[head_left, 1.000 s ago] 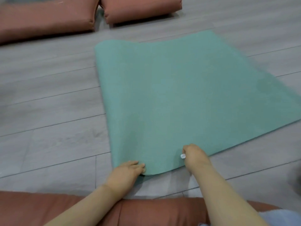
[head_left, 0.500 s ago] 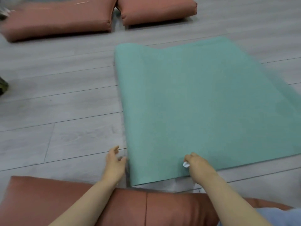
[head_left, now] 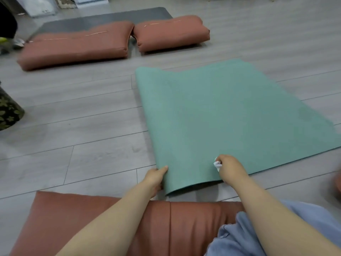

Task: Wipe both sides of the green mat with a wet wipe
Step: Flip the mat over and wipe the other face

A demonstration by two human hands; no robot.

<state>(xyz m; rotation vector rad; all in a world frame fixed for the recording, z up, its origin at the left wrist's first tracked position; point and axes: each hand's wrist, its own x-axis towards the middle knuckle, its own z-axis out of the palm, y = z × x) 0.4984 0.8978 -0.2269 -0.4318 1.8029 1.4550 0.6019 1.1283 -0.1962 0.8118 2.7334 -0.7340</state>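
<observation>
Thin green rubber mat (head_left: pixel 227 122) lies on grey plank floor (head_left: pixel 73 137), near corner now raised off boards. Left hand (head_left: pixel 155 177), loose beside edge half second ago, now grips that corner. Right hand (head_left: pixel 229 168) still pinches crumpled white wet wipe (head_left: pixel 217 164) against mat's near edge.

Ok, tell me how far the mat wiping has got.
Done: cannot tell; the green mat shows no clear wipe marks. In hand: the left hand grips the near corner, the right hand holds the wet wipe on the mat. Left: flipping it and wiping the underside.
</observation>
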